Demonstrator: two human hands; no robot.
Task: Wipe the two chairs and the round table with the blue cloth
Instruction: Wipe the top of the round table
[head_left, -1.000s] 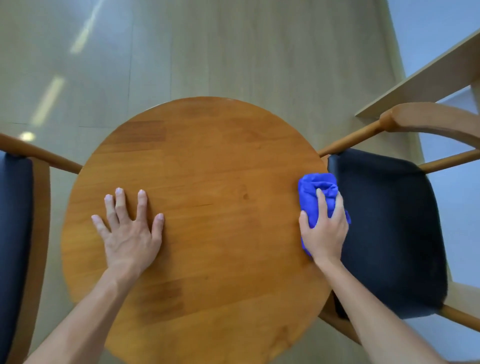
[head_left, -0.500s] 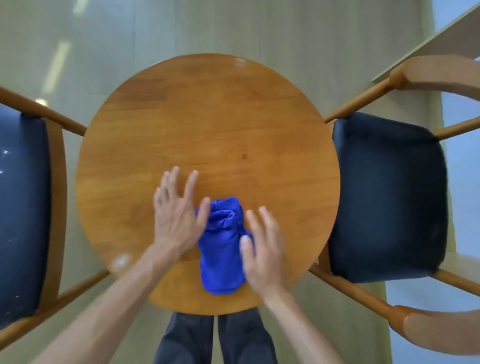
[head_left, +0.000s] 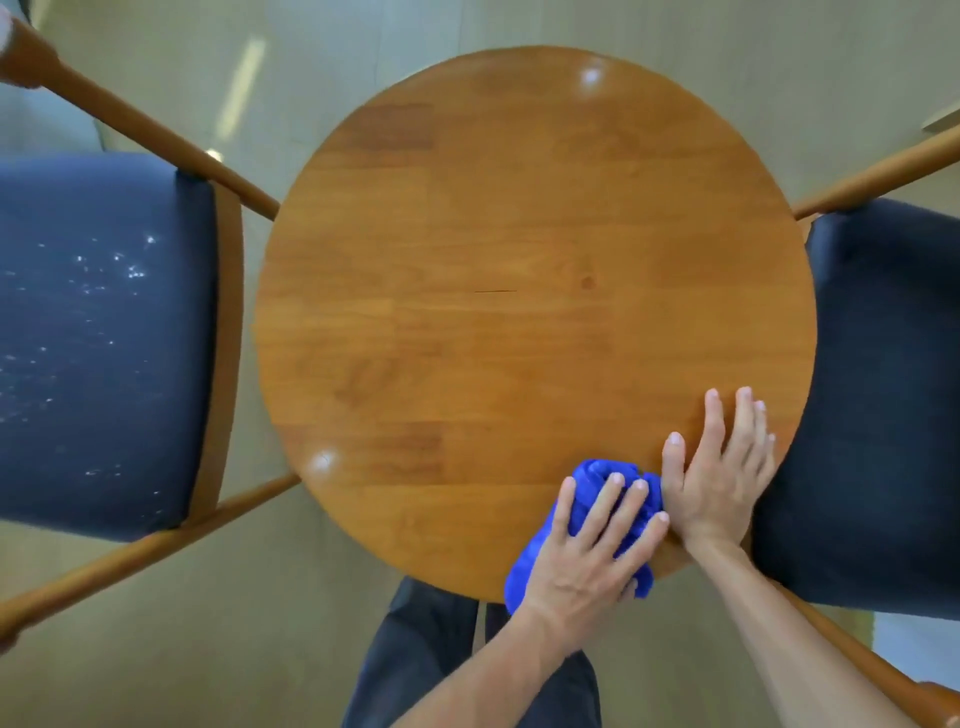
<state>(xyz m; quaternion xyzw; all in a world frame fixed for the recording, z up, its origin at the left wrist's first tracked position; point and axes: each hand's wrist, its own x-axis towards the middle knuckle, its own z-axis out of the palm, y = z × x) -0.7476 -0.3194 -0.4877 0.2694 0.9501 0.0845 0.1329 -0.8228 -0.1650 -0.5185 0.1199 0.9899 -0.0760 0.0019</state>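
The left hand (head_left: 584, 553) lies flat with straight fingers on the bunched blue cloth (head_left: 597, 480), at the round brown wooden table's (head_left: 519, 260) near edge. The right hand (head_left: 719, 480) rests flat beside it, its grip open.

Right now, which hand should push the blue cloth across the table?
The left hand: it already lies on the blue cloth at the round table's near edge. The right hand rests flat on bare wood beside it.

Left hand (head_left: 582, 556) presses blue cloth (head_left: 602, 483) on round table (head_left: 519, 291); right hand (head_left: 719, 478) flat beside.
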